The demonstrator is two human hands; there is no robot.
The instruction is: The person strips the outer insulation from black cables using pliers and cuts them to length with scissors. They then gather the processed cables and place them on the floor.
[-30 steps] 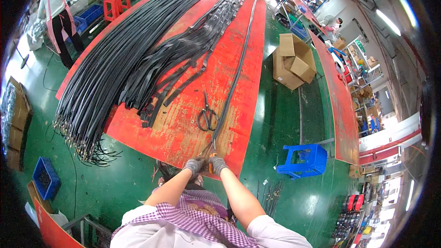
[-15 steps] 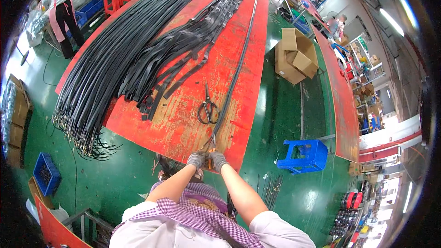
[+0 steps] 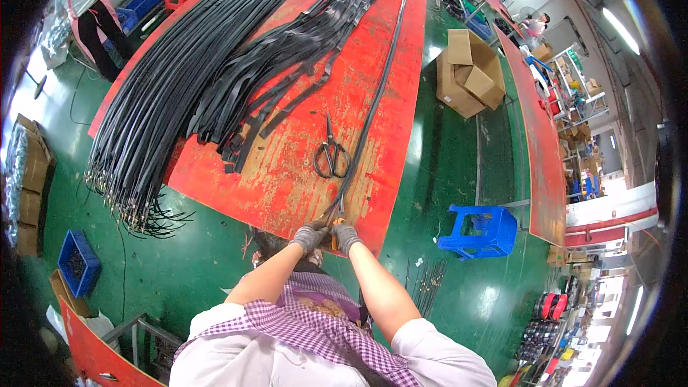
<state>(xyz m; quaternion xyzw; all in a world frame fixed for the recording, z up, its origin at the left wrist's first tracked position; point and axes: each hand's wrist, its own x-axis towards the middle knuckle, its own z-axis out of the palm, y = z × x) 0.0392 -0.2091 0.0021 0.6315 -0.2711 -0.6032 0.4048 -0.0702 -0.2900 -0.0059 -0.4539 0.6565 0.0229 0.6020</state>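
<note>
Both my hands are in grey gloves at the near edge of the red table (image 3: 244,201). My left hand (image 3: 309,236) is closed around the near end of a long thin black cable bundle (image 3: 364,136), which stretches away along the table. Close beside it, my right hand (image 3: 347,236) is closed on an orange-handled hand tool (image 3: 335,242). The tool's metal end points at the cables; its exact kind is too small to tell. Beyond my hands lies a pair of black-handled scissors (image 3: 331,158), touched by neither hand.
A thick bundle of black cables (image 3: 165,93) hangs over the table's left edge, next to flat black strips (image 3: 251,93). On the green floor stand a blue stool (image 3: 480,231), an open carton (image 3: 466,75) and a blue crate (image 3: 77,264). Another person (image 3: 93,21) is at the far left.
The whole view has shifted slightly, with the table and scissors a little higher and further right. Both hands stay together at the cable end, still gripping.
</note>
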